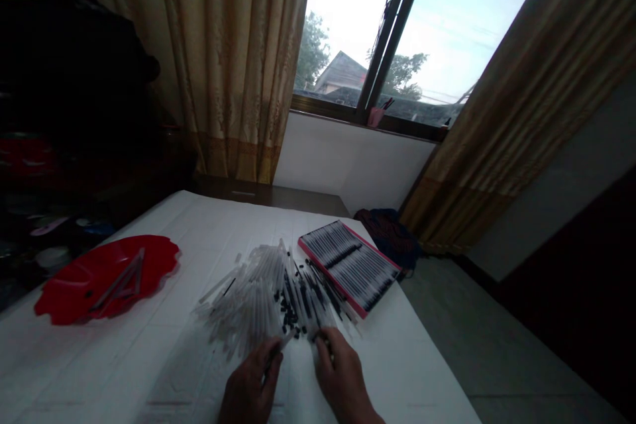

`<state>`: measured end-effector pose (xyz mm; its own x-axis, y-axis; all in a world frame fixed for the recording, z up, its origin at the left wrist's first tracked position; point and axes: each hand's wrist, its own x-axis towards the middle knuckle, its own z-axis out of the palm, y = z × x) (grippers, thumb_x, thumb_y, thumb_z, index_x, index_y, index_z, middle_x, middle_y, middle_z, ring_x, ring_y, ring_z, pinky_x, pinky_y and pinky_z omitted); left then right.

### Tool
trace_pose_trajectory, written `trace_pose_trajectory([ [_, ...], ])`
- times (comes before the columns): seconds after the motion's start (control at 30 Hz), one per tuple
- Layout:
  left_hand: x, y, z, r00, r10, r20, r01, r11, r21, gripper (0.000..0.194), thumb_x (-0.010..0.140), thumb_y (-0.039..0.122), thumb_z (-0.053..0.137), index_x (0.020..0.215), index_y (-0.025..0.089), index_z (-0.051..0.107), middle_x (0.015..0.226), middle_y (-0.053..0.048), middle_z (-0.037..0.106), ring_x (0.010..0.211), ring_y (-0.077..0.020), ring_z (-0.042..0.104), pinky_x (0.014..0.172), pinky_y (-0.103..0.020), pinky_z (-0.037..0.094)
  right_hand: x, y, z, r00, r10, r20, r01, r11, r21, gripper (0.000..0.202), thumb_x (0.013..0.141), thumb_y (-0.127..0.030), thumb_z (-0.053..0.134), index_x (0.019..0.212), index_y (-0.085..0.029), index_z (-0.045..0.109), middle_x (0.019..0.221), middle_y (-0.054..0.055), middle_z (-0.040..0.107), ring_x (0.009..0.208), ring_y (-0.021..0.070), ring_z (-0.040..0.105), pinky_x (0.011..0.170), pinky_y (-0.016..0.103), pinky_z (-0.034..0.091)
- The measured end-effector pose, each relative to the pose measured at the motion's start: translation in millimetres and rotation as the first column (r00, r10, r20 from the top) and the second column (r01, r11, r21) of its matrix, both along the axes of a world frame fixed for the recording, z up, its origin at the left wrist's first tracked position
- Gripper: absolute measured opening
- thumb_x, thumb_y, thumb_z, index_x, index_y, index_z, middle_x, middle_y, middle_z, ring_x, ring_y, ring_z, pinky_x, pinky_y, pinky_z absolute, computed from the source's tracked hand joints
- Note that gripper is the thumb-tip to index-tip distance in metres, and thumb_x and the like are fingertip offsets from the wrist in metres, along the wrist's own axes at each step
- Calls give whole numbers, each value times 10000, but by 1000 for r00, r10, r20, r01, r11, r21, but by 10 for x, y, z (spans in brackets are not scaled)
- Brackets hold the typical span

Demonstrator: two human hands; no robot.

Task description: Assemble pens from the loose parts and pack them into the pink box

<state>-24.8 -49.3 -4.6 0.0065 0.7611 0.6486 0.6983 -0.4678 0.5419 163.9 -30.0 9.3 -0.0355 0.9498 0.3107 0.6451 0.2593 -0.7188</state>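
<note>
My left hand (254, 377) is closed around a thin, pale pen barrel (287, 340), whose end points up and to the right. To its right, my right hand (338, 366) has its thumb and fingers pinched at the near edge of the pile; what it grips is blurred and small. Ahead of the left hand lies a heap of clear pen barrels (256, 301). Small black caps (288, 315) are scattered between the two hands and the heap. Several dark, thin pens (311, 295) lie to the right of the caps.
A pink-edged box (355, 265) holds rows of pens at the table's right edge. On the left stands a red scalloped tray (166, 258) with pale strips inside. The white table (397, 371) ends on the right above the floor. Curtains and a window are behind.
</note>
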Motion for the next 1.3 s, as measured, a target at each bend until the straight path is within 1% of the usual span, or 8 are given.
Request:
trace_pose_trajectory([
  [0.07,5,-11,19,1000,-13,-5,13,1000,6,332,944,427,361,1013,223,615,868,-33,763,750,-157,735,678,-192,584,-11,-69,-28,957,-29,-290,-6,993,-117,242,867,-377,479,807,-184,612,735,34,656,613,156,612,597,245,455],
  [0.2,12,-26,30,999,-47,-17,47,999,13,301,947,405,371,1030,227,600,877,-31,761,754,-152,734,677,-192,583,-55,-142,-102,684,-213,-698,-86,926,-367,414,693,-566,670,764,-163,609,738,42,669,473,101,523,414,194,345],
  [0.33,12,-30,7,995,-92,-29,92,995,32,270,945,378,391,1042,228,594,894,-26,760,774,-139,730,710,-185,574,-64,-132,-126,477,-331,-814,-128,890,-437,510,517,-553,813,790,-148,667,611,-31,575,452,47,414,414,152,286],
  [0.47,13,-41,11,987,-156,-35,157,987,25,263,943,356,402,1071,230,594,915,-21,758,799,-129,725,731,-174,566,-62,-124,-69,409,-346,-844,-213,864,-457,485,546,-544,810,775,-132,697,523,-65,467,439,33,347,397,139,229],
  [0.63,22,-58,80,977,-207,-41,207,978,-2,262,943,349,406,1066,238,609,904,-19,757,790,-123,723,715,-162,565,-81,-137,53,327,-355,-876,-283,847,-449,510,467,-437,882,853,-147,717,548,-52,523,447,33,392,419,144,274],
  [1.03,27,-76,88,961,-264,-86,263,965,-23,260,940,330,413,1094,235,600,881,-23,743,773,-130,716,698,-177,567,-69,-141,10,402,-221,-889,-341,864,-369,384,607,-442,815,822,-153,681,631,-4,605,477,54,436,426,163,242],
  [1.2,24,-80,119,955,-281,-91,280,960,-28,260,945,319,398,1094,232,594,869,-24,737,762,-127,713,685,-174,562,-58,-121,130,553,-121,-824,-346,866,-360,405,639,-498,768,813,-145,674,592,-22,576,443,50,402,419,172,235],
  [1.3,25,-84,143,956,-278,-92,275,960,-45,260,947,321,395,1088,235,595,853,-21,733,739,-125,711,670,-172,561,-24,-116,223,706,-8,-708,-297,904,-307,341,693,-468,728,824,-156,690,616,-15,589,491,83,463,471,201,342],
])
